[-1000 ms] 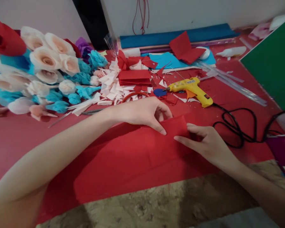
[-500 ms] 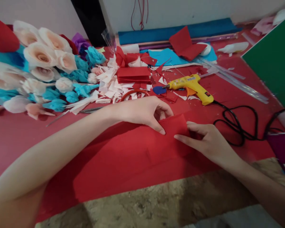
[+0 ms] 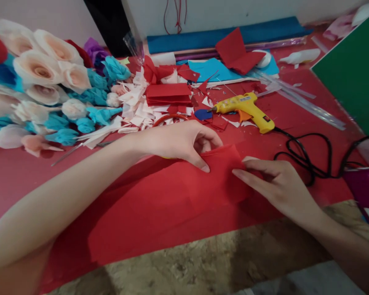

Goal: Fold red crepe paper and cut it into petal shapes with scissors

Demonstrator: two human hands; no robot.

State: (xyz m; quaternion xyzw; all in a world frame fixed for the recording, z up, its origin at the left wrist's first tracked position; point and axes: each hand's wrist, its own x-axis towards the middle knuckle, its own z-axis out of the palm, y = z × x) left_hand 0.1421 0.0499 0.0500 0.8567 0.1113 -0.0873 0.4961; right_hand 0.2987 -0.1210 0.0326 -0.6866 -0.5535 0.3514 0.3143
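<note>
A long sheet of red crepe paper (image 3: 160, 192) lies along the front of the red table, its right end folded over. My left hand (image 3: 190, 141) grips the upper edge of the folded part, thumb on the near face and fingers behind. At the right edge of the fold, my right hand (image 3: 272, 178) pinches the paper between thumb and fingers. Partly hidden behind my left forearm are scissors with an orange handle (image 3: 172, 117). A yellow glue gun (image 3: 244, 107) rests just beyond my hands, its nozzle by a small blue piece (image 3: 203, 114).
Paper flowers (image 3: 43, 73) crowd the left side. White scraps (image 3: 137, 106) and folded red paper (image 3: 168, 94) lie mid-table. Behind are clear glue sticks (image 3: 307, 100), a glue bottle (image 3: 299, 57) and a blue roll (image 3: 227, 35). A black cord (image 3: 309, 137) loops at right, near a green board (image 3: 353, 69).
My right hand has shifted slightly right along the paper's edge, its thumb now farther from my left thumb. My left hand keeps its hold. The whole view has shifted a little.
</note>
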